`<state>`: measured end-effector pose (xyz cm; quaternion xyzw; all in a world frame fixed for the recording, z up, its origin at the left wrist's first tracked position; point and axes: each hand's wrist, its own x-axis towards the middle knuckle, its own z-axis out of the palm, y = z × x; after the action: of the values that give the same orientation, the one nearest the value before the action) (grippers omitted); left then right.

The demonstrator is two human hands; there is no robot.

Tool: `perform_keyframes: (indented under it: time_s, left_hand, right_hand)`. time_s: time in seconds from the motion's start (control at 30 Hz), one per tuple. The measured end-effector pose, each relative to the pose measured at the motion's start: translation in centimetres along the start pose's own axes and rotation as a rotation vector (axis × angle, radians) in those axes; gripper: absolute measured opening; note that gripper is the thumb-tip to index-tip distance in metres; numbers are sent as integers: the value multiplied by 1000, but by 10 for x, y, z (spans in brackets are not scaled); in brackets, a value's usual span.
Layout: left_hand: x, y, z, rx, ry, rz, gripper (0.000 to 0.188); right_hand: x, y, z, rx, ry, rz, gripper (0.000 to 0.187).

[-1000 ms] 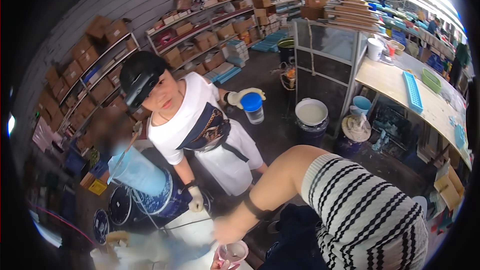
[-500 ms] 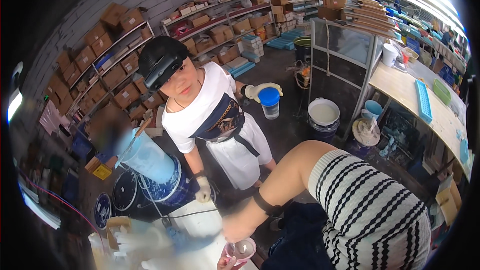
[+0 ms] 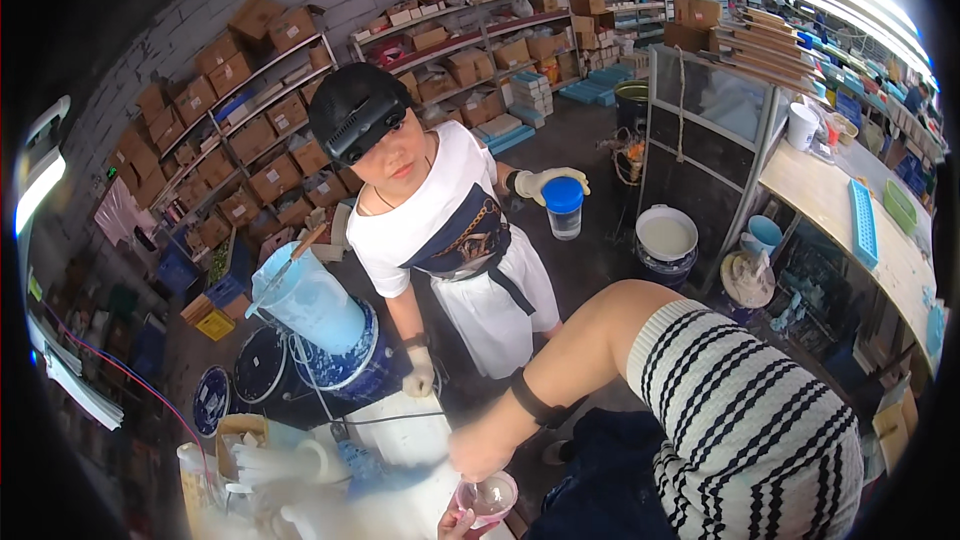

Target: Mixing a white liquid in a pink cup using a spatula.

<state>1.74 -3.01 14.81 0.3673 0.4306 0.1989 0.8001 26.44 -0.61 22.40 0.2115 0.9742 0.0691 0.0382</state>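
At the bottom edge my left hand (image 3: 455, 525) has its fingers round a small pink cup (image 3: 490, 515), which holds a clear, glassy-looking content. My right arm, with a striped knit sleeve (image 3: 750, 410) and a black wristband, bends down so that my right hand (image 3: 480, 450) is closed just above the cup's rim. What its fingers hold is hidden. A smeared bluish-white shape (image 3: 390, 480) lies left of that hand. Both hands are over a white tabletop (image 3: 410, 430).
Facing me, a person (image 3: 450, 210) in white holds a blue-lidded clear jar (image 3: 564, 210) in a gloved hand. A light-blue bucket (image 3: 310, 300) sits on a dark drum at left. A white-filled bucket (image 3: 667, 235) stands beyond; a workbench (image 3: 840, 190) runs along the right.
The surroundings have shifted to the right in view. My right hand stays above the cup, and my left hand still holds it.
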Motion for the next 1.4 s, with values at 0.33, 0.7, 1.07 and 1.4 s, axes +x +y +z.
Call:
perform_keyframes:
  time_s: [0.33, 0.7, 1.07, 1.4]
  left_hand:
    - [-4, 0, 2, 4, 16, -2, 55]
    - [-8, -2, 4, 5, 19, 4, 57]
    - [12, 12, 32, 90, -53, 2, 59]
    - [34, 25, 86, 231, -123, -10, 61]
  right_hand:
    - [-4, -2, 1, 7, 30, -54, 13]
    - [-1, -8, -6, 6, 20, -24, 13]
    - [2, -9, 17, -13, -13, 117, 15]
    - [-11, -20, 9, -83, 96, 125, 17]
